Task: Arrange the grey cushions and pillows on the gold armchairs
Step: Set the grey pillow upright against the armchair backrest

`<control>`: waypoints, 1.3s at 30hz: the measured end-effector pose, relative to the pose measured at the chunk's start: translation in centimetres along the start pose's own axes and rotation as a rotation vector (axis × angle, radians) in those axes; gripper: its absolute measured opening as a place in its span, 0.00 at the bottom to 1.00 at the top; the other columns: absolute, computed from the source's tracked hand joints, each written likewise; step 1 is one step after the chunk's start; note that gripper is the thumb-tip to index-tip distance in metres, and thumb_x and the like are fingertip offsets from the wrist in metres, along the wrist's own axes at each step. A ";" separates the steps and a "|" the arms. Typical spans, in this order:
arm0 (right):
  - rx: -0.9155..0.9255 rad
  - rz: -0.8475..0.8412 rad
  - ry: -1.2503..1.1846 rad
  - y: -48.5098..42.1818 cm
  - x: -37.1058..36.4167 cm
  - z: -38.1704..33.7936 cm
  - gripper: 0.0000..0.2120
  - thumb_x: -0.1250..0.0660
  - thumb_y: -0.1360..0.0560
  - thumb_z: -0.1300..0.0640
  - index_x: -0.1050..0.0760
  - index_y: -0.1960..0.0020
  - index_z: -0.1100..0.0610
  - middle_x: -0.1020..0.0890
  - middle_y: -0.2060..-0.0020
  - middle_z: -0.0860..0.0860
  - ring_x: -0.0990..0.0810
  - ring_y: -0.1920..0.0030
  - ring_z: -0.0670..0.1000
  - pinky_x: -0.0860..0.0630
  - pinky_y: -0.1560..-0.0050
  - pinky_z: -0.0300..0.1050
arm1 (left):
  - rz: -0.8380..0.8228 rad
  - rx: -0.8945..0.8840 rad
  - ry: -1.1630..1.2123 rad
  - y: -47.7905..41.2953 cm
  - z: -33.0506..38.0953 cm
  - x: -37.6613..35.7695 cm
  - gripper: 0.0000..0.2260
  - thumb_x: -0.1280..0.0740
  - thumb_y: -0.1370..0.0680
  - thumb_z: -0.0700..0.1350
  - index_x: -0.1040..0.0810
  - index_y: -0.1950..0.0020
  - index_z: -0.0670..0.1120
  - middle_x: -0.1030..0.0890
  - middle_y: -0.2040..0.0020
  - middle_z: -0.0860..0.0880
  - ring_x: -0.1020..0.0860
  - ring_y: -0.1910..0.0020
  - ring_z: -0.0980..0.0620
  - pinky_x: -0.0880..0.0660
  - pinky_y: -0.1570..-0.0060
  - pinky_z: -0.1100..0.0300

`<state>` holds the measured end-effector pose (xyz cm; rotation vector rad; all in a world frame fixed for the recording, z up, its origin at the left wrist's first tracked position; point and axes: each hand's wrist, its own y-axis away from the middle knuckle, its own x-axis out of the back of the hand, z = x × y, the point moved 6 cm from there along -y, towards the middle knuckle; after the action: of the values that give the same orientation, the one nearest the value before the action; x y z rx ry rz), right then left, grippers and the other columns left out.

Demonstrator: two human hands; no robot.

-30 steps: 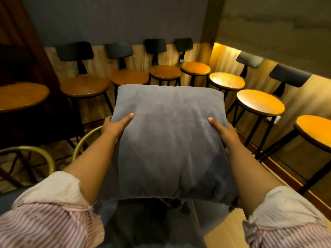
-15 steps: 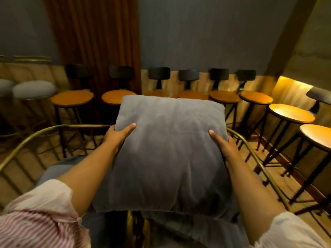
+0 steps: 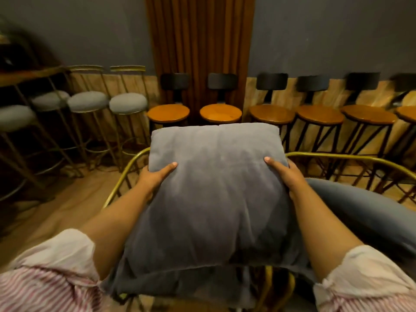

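Grey pillow [image 3: 213,192] clamped between left hand [image 3: 155,179] and right hand [image 3: 286,176], thumbs flat on top.

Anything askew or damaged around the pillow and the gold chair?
Nothing stands out. Both hands, left and right, hold the grey pillow level over the gold armchair frame; no tears or spills show.

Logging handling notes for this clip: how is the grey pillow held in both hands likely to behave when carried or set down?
The grey pillow is probably soft and yielding: the left hand and right hand press into its sides. It seems light for its bulk, held out by the edges alone. Its near edge sags, so it would likely slump rather than stand stiff.
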<state>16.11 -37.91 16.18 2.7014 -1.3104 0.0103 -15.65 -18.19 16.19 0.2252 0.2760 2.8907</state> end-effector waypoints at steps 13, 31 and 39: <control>-0.242 -0.041 -0.046 -5.4 -15.2 3.3 0.40 0.21 0.42 0.41 0.25 0.35 0.57 0.19 0.40 0.54 0.20 0.44 0.59 0.24 0.39 0.56 | 0.091 -0.010 -0.091 -13.0 -1.0 9.4 0.48 0.20 0.42 0.57 0.35 0.27 0.48 0.28 0.29 0.45 0.29 0.31 0.39 0.30 0.34 0.40; -0.212 0.052 -0.170 -29.0 -21.1 7.1 0.35 0.19 0.41 0.51 0.26 0.37 0.53 0.20 0.40 0.51 0.22 0.40 0.55 0.25 0.40 0.55 | -0.073 0.008 -0.104 -38.2 -2.7 -3.3 0.49 0.20 0.37 0.47 0.46 0.23 0.51 0.37 0.24 0.49 0.37 0.26 0.46 0.34 0.32 0.50; -0.100 0.153 -0.263 -32.2 -22.3 14.1 0.34 0.25 0.31 0.58 0.35 0.29 0.51 0.24 0.41 0.46 0.24 0.49 0.41 0.26 0.54 0.34 | -0.036 -0.069 -0.168 -43.9 -8.5 -5.5 0.52 0.21 0.36 0.52 0.52 0.22 0.56 0.42 0.22 0.51 0.39 0.25 0.47 0.36 0.28 0.48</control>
<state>26.70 -2.58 -3.20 2.5784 -1.5401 -0.3966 -2.54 21.06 -1.67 0.4428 0.1490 2.8180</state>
